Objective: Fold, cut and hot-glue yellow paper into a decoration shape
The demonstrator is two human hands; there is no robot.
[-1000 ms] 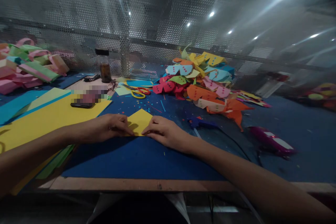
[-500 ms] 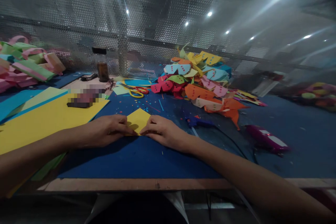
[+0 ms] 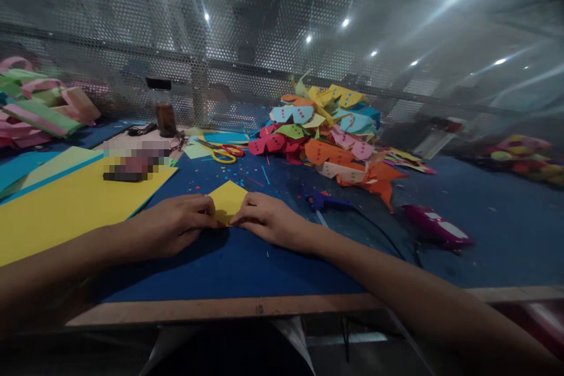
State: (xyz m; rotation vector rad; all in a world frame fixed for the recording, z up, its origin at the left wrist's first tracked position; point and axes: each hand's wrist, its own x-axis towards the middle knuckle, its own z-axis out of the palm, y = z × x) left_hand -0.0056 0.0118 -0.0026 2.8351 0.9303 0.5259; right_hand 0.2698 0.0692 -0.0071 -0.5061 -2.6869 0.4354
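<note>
A small yellow paper with its pointed corner facing away lies on the blue table mat. At its left edge, my left hand has its fingers pressed together on the paper. My right hand pinches the lower right edge, its fingertips close to those of the left. Both hands cover the paper's sides. Just beyond it are scissors with yellow and red handles, among small paper scraps.
Large yellow sheets lie at left under a pixelated object. A jar stands behind. Folded paper shapes pile up at centre right, near a blue glue gun and a purple device.
My left hand's fingertips have moved slightly inward along the paper, closer to my right hand. The whole view has shifted a little, so the surroundings appear further left.
</note>
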